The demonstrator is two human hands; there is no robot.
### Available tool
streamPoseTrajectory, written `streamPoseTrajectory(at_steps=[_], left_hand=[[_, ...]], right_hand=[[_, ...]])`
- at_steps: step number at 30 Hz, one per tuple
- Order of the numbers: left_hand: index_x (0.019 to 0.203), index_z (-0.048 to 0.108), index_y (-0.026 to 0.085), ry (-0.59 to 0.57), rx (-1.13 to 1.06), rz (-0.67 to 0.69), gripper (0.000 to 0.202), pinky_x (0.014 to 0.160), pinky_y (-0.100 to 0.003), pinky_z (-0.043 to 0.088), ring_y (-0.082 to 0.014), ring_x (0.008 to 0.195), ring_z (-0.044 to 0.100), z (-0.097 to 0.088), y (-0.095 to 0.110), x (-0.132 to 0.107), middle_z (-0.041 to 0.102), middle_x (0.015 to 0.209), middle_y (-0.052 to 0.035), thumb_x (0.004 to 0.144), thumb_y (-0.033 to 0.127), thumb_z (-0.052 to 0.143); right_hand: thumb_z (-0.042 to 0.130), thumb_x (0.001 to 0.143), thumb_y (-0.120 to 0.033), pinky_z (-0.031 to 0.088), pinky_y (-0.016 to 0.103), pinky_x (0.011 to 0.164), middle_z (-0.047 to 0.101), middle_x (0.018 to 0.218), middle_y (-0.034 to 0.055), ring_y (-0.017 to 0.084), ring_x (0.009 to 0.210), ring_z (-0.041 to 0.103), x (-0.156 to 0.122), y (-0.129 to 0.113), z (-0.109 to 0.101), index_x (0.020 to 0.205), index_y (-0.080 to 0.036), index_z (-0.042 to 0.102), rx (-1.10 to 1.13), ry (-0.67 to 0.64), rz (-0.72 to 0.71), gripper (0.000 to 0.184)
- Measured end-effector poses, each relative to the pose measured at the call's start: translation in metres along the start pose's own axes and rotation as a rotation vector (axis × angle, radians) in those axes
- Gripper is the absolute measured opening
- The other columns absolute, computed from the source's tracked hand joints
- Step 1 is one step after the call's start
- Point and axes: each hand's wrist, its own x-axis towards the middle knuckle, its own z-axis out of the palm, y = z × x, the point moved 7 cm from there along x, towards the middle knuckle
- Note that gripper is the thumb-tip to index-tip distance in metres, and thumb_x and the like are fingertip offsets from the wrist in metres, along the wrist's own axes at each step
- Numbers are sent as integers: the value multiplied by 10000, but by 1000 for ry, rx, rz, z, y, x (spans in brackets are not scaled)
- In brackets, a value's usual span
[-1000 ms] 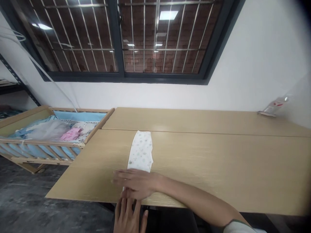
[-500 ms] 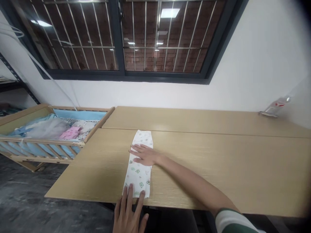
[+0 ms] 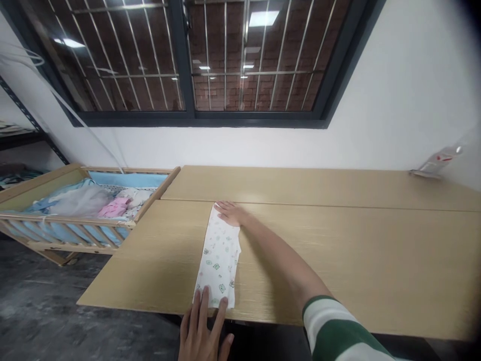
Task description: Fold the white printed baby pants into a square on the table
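Note:
A white cloth piece [image 3: 218, 255] with small green prints lies flat on the wooden table [image 3: 319, 250], long and narrow, probably a folded baby garment. Its far end is under my right hand [image 3: 232, 214], which rests flat with the fingers stretched to the left. At the near end, by the table's front edge, the spread fingertips of my left hand [image 3: 205, 323] touch the fabric. Neither hand grips anything. The cloth's far edge is partly hidden by my right hand.
To the left stands a wooden crib [image 3: 124, 223] with blue lining, holding a pink cloth [image 3: 114, 206] and white netting [image 3: 80, 199]. A clear plastic package [image 3: 438, 163] leans at the table's far right corner. Behind the table is a white wall with a barred window [image 3: 195, 119].
My right hand has slid away from me along the cloth, from its upper middle to its far end. My left hand stays at the near end. The view has shifted slightly.

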Motion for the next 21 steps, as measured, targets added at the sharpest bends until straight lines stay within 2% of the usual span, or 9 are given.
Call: streamPoseTrajectory(at_steps=[3,5,7,9,12,15,18,21], left_hand=[[1503,480,338,-19,6,-13,645,952,-418,415,-324,1329,538,-2,-2,2,574,1467,-136,876,335,631],[1495,487,344,-18,-5,-4,606,950,-409,408,-292,1310,557,-3,-7,2,578,1471,-114,901,331,602],[1483,503,330,-12,-39,14,556,947,-385,407,-249,1288,574,-3,-15,2,596,1459,-79,931,336,569],[1461,524,299,-2,-91,28,508,936,-348,411,-202,1257,596,0,-28,1,629,1425,-47,955,319,552],[1411,564,279,28,-184,43,439,929,-311,422,-166,1198,632,3,-48,0,682,1352,-26,972,278,552],[1359,601,282,32,-277,65,380,941,-300,435,-170,1170,650,5,-61,2,708,1302,-27,983,261,543],[1332,619,274,10,-331,112,344,950,-300,441,-177,1157,654,3,-63,6,714,1284,-36,997,267,538],[1324,627,260,33,-350,175,332,936,-296,439,-178,1134,656,-5,-59,8,722,1261,-42,1000,284,559]], right_hand=[[318,1049,-454,115,451,1275,270,1671,94,242,1561,189,-5,-11,-8,1587,-185,344,-40,75,-34,602],[340,1044,-412,141,463,1271,284,1662,140,265,1554,204,-16,-23,-20,1570,-133,357,-40,179,-42,596],[379,1031,-361,220,487,1248,340,1628,181,295,1515,288,-36,-38,-32,1538,-106,389,-4,292,-26,567],[421,1015,-316,350,496,1176,475,1521,200,311,1399,447,-63,-59,-41,1465,-111,472,54,348,-26,497],[440,1018,-287,495,433,1017,653,1239,154,268,1151,611,-110,-102,-41,1250,-154,636,165,296,-116,331],[457,1035,-313,525,359,939,690,1119,111,225,1054,648,-157,-143,-33,1174,-180,677,285,178,-206,292],[477,1038,-352,509,347,966,699,1156,107,218,1076,658,-197,-170,-22,1261,-194,656,317,64,-240,326],[599,969,-483,424,431,1106,629,1355,138,284,1271,574,-227,-179,-9,1386,-212,587,238,35,-220,497]])
